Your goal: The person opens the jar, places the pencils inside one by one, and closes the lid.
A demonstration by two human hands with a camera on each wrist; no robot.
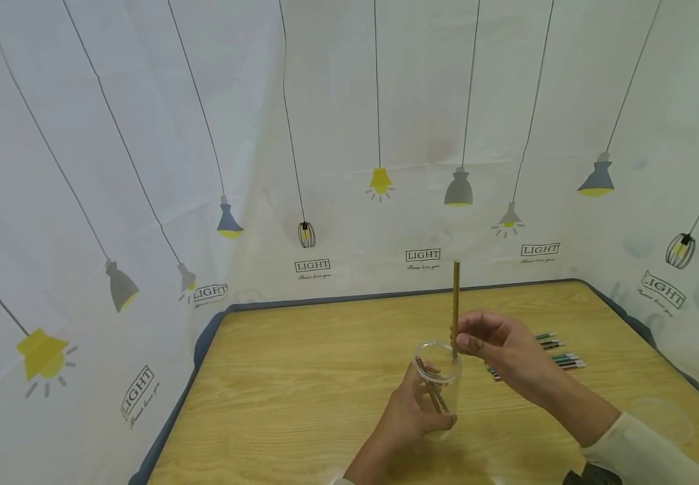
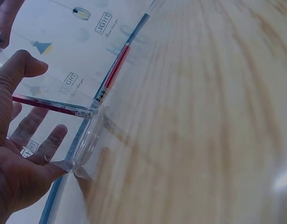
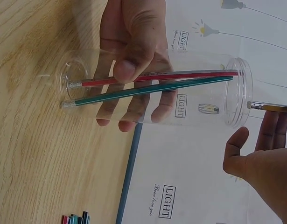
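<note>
At jar rim (image 3: 239, 100), pencil (image 1: 456, 300) vert., eraser (image 3: 249, 105) dn.

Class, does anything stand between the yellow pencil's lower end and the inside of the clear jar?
Nothing visible does. The right hand holds the yellow pencil at the open top of the clear jar; inside, the red pencil and green pencil lean toward the opposite side.

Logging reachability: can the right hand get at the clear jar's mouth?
Likely yes: the right hand holds the yellow pencil right at the clear jar's mouth, which looks uncovered.
</note>
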